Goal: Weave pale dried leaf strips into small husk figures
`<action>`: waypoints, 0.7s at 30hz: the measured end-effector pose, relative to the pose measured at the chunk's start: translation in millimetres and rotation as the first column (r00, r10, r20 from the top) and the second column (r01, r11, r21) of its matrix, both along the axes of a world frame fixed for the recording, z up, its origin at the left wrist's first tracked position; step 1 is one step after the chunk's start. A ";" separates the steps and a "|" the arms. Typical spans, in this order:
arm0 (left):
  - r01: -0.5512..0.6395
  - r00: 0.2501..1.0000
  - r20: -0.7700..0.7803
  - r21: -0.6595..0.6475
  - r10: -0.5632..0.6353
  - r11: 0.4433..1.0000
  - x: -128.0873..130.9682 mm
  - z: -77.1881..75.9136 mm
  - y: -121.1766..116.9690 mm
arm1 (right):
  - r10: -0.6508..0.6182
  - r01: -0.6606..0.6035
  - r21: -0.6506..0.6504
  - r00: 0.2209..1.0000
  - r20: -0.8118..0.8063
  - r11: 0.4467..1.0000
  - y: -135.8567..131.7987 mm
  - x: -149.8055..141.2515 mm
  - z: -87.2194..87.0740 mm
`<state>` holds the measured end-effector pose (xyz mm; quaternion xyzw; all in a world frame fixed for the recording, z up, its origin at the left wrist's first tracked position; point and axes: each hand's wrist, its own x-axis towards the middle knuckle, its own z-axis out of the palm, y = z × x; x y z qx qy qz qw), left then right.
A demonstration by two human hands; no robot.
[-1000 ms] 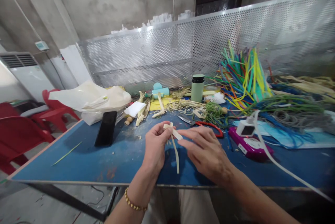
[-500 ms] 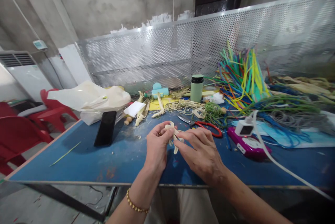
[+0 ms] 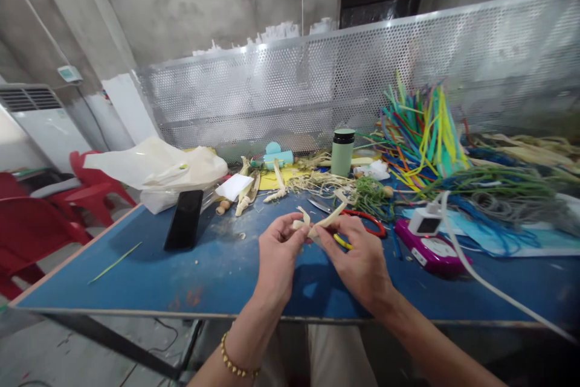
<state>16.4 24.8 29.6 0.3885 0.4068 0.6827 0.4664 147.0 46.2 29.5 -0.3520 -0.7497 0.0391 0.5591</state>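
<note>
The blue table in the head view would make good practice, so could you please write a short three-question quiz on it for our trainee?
1. Multiple choice: how is the pale green cylindrical container with the black band placed?
A) lying on its side
B) standing upright
C) upside down inside a bag

2. True or false: the white block-shaped charger rests on the magenta plastic device.

3. Fill in the missing word: the person's left hand and right hand are together holding a pale, flat ____.

Key: 1. B; 2. true; 3. strip.
</note>
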 end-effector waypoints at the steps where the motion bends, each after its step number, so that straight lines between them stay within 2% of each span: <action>1: 0.008 1.000 -0.008 0.004 -0.008 1.000 0.0 -0.7 -0.6 | -0.005 0.003 -0.059 0.999 -0.033 0.998 0.4 -0.1 0.9; 5: 0.044 0.999 -0.011 0.017 -0.044 0.999 -0.2 -3.8 -1.4 | 0.012 -0.032 -0.205 0.995 -0.099 0.978 2.1 0.2 5.0; 15: 0.088 0.996 0.005 0.015 -0.088 0.996 -1.7 -1.9 -3.7 | 0.046 -0.070 -0.192 0.991 -0.125 0.979 5.5 2.3 5.6; 21: 0.090 0.996 0.004 0.023 -0.090 0.996 -2.5 -2.0 -4.6 | 0.025 -0.053 -0.303 0.995 -0.097 0.952 4.5 0.8 3.4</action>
